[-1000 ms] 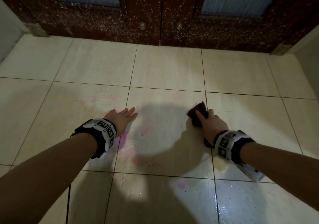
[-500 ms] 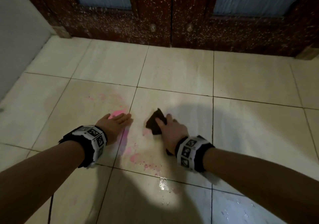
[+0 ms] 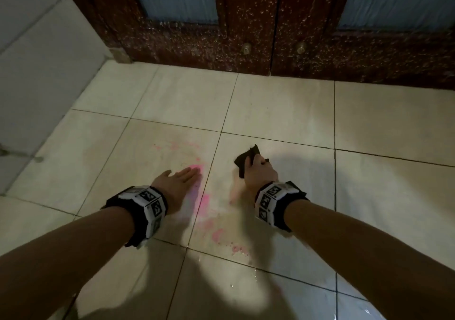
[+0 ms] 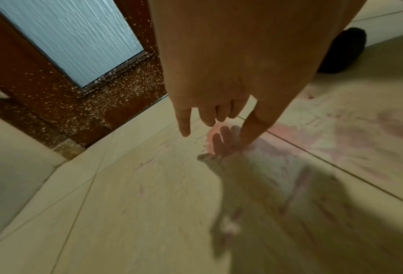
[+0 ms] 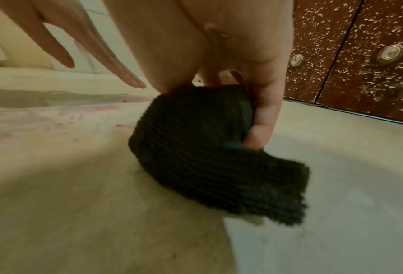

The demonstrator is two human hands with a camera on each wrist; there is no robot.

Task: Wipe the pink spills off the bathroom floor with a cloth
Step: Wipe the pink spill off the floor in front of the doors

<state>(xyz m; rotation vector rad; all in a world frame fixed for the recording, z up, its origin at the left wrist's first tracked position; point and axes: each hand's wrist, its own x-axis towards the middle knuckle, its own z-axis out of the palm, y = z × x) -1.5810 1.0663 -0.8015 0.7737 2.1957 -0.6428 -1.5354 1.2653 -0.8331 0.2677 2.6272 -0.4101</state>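
Pink spills (image 3: 204, 202) smear the beige floor tiles between my two hands, with fainter specks (image 3: 177, 147) farther out and drops (image 3: 236, 248) nearer me. My right hand (image 3: 258, 171) grips a dark knitted cloth (image 3: 246, 158) and holds it down on the tile just right of the grout line; in the right wrist view the cloth (image 5: 207, 148) is bunched under my fingers (image 5: 263, 120). My left hand (image 3: 177, 179) hovers flat and empty just above the floor over a bright pink patch (image 3: 197, 168), fingers straight (image 4: 184, 126).
A dark wooden double door (image 3: 270, 36) with frosted panes and two small knobs closes off the far side. A pale wall (image 3: 37, 73) runs along the left. The tile at the bottom right (image 3: 369, 307) looks wet and shiny.
My right hand has swept the cloth leftward across the tile toward the pink smears, then stayed close to the grout line. The left hand has kept its place, and my view has shifted left.
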